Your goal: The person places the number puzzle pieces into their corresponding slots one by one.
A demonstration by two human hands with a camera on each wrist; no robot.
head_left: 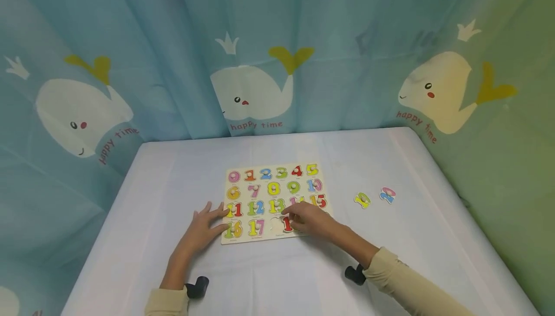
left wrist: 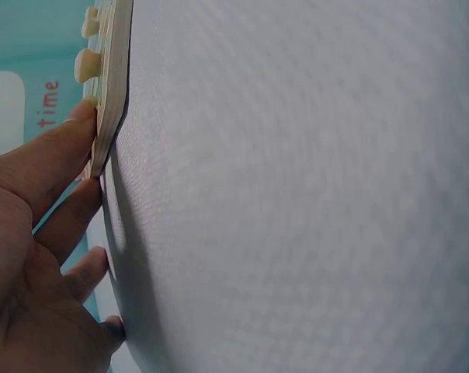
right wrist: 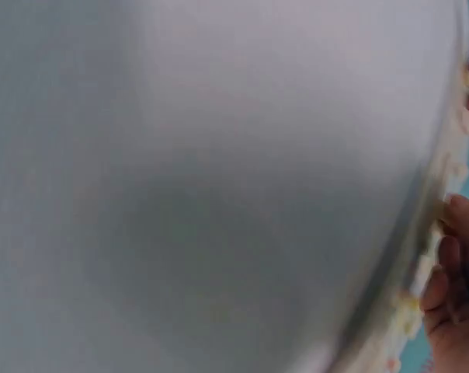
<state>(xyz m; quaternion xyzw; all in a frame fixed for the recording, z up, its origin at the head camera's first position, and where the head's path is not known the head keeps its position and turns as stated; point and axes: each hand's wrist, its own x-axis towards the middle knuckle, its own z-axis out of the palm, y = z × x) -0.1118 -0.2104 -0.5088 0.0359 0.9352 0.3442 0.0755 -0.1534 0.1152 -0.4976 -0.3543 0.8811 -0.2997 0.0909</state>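
Observation:
A wooden number puzzle board (head_left: 277, 237) lies on the white table, most of its coloured, knobbed number pieces in their places. My left hand (head_left: 200, 229) rests at the board's left edge; thumb and index finger touch it, and the other fingers are spread. In the left wrist view the thumb (left wrist: 64, 148) presses near the rim. Over the bottom row, my right hand (head_left: 314, 219) pinches a number piece showing a red 1 (head_left: 287, 224); the fingers hide the rest of it. A pale recess (head_left: 275, 225) shows beside the 17 piece (head_left: 256, 228). The right wrist view is blurred.
Right of the board lie two loose number pieces, one yellow-green (head_left: 362, 200) and one blue and pink (head_left: 387, 195). A curtain printed with whales (head_left: 256, 92) hangs behind the table (head_left: 186, 171). Black wrist devices (head_left: 197, 287) sit at both sleeves.

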